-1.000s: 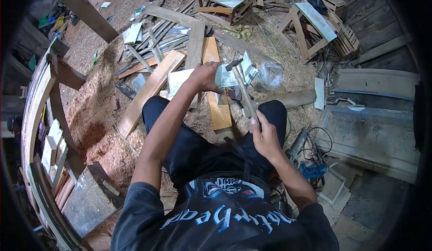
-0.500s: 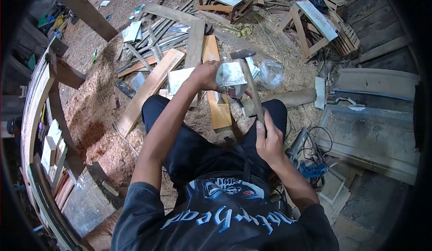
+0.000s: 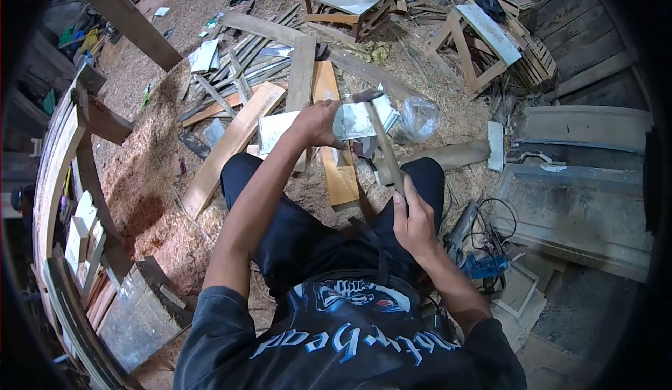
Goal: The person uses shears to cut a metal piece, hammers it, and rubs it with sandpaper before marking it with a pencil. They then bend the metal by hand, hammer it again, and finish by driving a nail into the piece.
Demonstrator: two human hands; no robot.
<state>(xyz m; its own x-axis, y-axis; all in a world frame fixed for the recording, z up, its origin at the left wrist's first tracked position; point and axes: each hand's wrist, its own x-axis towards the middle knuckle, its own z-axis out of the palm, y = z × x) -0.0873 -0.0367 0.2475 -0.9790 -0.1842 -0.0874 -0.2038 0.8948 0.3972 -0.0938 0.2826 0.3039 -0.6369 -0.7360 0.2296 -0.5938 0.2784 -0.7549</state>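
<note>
My right hand (image 3: 415, 223) is wrapped round the lower end of a hammer's wooden handle (image 3: 384, 142). The dark hammer head (image 3: 367, 95) is over the right part of a whitish board (image 3: 358, 120); whether it touches cannot be told. My left hand (image 3: 318, 123) grips the middle of this board, fingers over the far edge and thumb at the near edge. Under the board lies an orange-brown plank (image 3: 339, 180). A dark red object (image 3: 362, 149), partly hidden, is just below the board's right part.
A clear plastic bag (image 3: 420, 118) lies right of the board. Long planks (image 3: 234, 149) and a pile of thin strips (image 3: 241, 68) spread ahead over wood shavings. A blue power tool (image 3: 486, 265) with a cable is by my right knee. Panels (image 3: 574, 208) lie at the right.
The hammer head has moved down and slightly left, nearer the board. My right hand has shifted a little left and down; my left hand still grips the board.
</note>
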